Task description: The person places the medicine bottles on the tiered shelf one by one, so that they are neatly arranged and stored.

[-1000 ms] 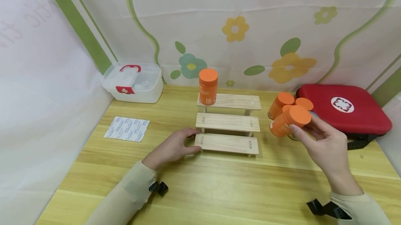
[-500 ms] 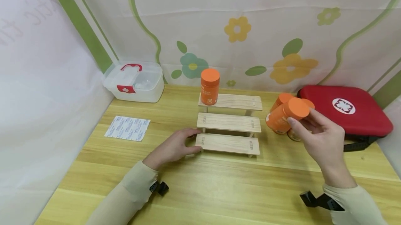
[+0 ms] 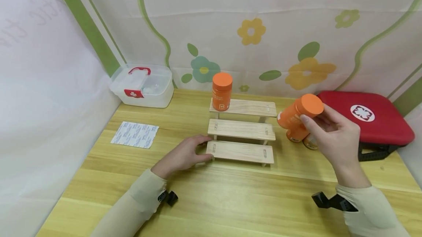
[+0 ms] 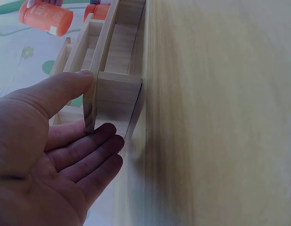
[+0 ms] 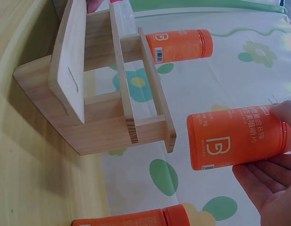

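Observation:
In the head view, a three-tier wooden step rack (image 3: 240,130) stands at mid-table. My left hand (image 3: 182,154) holds the left end of its lowest step, thumb and fingers on either side of the board (image 4: 91,106) in the left wrist view. An orange bottle (image 3: 221,92) stands upright at the left of the top step. My right hand (image 3: 341,140) grips another orange bottle (image 5: 232,136), raised and tilted, right of the rack. Behind and below it, more orange bottles (image 3: 295,134) stand on the table, partly hidden by the held bottle and the hand.
A red first-aid case (image 3: 379,118) lies at the back right, its black strap (image 3: 374,154) in front. At the back left sits a clear plastic box (image 3: 143,86) with a red handle. A white printed blister sheet (image 3: 135,134) lies left of the rack. A patterned cloth backs the table.
My right hand has lifted the orange bottle slightly and moved it left, toward the rack, away from the other bottles. The left hand has stayed on the rack.

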Demonstrator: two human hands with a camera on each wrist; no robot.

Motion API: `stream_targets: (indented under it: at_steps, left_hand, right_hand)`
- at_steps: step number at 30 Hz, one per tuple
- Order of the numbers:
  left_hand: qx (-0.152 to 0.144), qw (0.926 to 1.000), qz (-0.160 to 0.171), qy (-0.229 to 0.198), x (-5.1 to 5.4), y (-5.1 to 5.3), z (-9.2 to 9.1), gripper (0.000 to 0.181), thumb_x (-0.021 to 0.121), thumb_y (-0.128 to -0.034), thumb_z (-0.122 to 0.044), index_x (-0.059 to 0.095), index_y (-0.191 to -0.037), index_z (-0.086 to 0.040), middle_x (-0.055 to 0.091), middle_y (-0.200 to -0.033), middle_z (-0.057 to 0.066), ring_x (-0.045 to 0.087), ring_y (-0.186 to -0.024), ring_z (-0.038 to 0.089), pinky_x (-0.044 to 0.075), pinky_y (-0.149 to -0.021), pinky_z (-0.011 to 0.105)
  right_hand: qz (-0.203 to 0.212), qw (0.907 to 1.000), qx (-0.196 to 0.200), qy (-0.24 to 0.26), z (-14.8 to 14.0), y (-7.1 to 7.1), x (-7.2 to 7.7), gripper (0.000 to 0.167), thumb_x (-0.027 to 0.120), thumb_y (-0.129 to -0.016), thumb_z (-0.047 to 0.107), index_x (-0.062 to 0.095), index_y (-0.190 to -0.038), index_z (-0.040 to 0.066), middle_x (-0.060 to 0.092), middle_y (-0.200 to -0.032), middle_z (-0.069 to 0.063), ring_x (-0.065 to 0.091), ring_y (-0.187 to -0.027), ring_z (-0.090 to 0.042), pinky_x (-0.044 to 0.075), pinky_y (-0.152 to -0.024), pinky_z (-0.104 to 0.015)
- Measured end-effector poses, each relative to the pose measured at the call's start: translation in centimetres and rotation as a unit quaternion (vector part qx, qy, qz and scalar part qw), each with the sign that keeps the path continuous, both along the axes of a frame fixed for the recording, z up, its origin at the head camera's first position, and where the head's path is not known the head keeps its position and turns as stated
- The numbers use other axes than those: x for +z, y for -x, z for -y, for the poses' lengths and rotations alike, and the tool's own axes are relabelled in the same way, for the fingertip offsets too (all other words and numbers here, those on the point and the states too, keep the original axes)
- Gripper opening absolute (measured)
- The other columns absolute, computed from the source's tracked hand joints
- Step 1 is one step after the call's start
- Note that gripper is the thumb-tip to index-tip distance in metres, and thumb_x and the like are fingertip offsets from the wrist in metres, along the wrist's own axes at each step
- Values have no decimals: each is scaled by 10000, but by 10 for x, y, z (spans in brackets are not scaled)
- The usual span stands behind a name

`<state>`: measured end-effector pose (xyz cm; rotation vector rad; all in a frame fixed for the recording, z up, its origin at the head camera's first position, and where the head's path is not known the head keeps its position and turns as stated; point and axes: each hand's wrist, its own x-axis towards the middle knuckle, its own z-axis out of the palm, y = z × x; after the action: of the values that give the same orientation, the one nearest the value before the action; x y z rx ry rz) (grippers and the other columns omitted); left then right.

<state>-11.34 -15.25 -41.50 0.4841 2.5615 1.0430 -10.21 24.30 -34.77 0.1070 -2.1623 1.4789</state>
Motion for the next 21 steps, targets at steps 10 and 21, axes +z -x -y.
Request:
stream_targets:
  at_steps: [10,21]
  left_hand:
    - [19,9999,59,91,2,0,-1,636,822,-981,-339,602,-1538,-125,596,-1592,88,528,-1514,297,411,-1293,505]
    - [17,9998,17,182,2,0,-2,636,821,-982,-340,602,-1535,-115,599,-1589,91,531,-1512,296,413,-1292,498]
  right_hand:
    - [-251,9996,125,-58,4,13,9,527,833,-879,-62,738,-1381,70,794,-1194,126,775,-1036,-18,585,-914,-97]
    - [-264,9987,398,184,13,27,18,534,831,-889,-45,729,-1397,84,803,-1189,101,779,-1030,-35,595,-908,-108]
